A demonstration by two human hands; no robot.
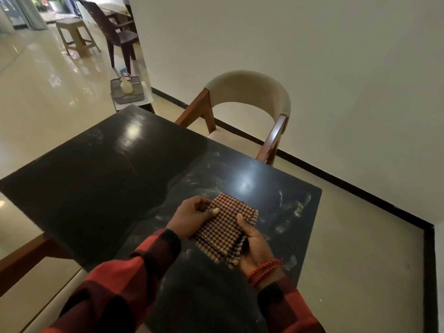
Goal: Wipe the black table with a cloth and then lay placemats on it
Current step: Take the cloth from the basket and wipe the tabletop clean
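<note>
Glossy cream floor tiles and a plain pale wall frame the black table (115,179), whose polished top mirrors two ceiling lights and carries pale dusty smears across its right half. Above the near right part of that top is the cloth (227,224), folded into a small thick square, woven in a tight brown-and-tan check, with a lighter checked layer peeking out at its lower corner. The left hand (192,218) grips its left edge, thumb laid on top; the right hand (252,241) closes on the right edge, red beads at the wrist. Red-and-black plaid sleeves cover both arms. Beyond the table's far side stands a beige chair (249,92).
</note>
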